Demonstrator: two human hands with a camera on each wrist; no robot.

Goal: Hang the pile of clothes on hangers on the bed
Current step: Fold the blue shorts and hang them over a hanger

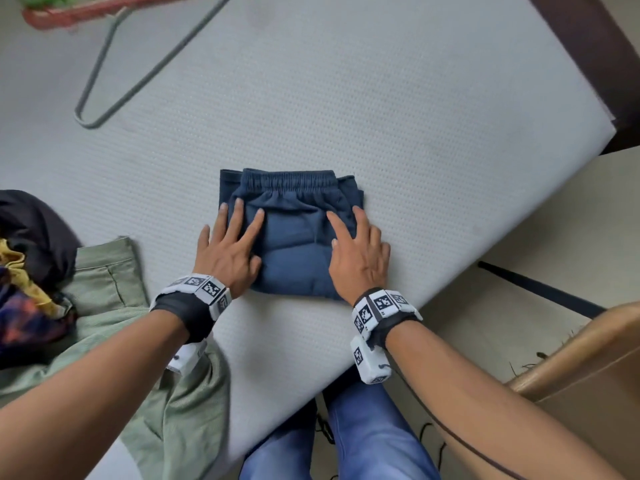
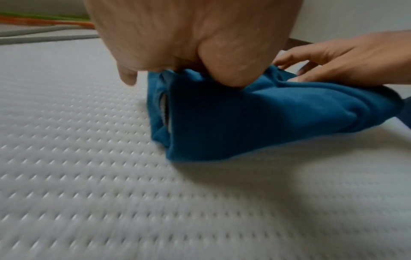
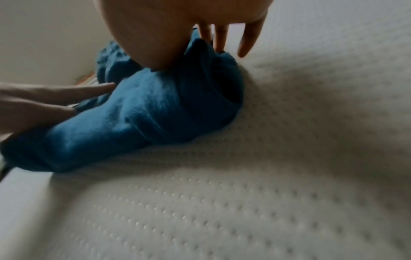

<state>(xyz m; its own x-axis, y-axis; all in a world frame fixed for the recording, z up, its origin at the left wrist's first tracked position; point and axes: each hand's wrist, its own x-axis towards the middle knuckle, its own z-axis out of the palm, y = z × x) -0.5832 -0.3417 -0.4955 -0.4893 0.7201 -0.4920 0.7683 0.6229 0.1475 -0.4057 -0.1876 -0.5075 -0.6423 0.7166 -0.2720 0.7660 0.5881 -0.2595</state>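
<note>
Folded navy blue shorts (image 1: 292,233) with an elastic waistband lie on the white mattress (image 1: 381,116) near its front edge. My left hand (image 1: 230,244) lies flat on the left side of the shorts (image 2: 244,119), fingers straight and spread. My right hand (image 1: 356,251) presses flat on the right side of the shorts (image 3: 144,109), fingers straight. A grey wire hanger (image 1: 114,74) lies on the mattress at the far left. A pile of clothes (image 1: 31,271) sits at the left edge, with a pale green garment (image 1: 114,306) spread beside it under my left forearm.
A red and green hanger (image 1: 69,12) shows at the top left corner. The mattress's front edge runs diagonally past my right wrist; beyond it are a pale floor (image 1: 554,220), a brown cardboard box (image 1: 588,375) and my jeans-clad legs (image 1: 363,438).
</note>
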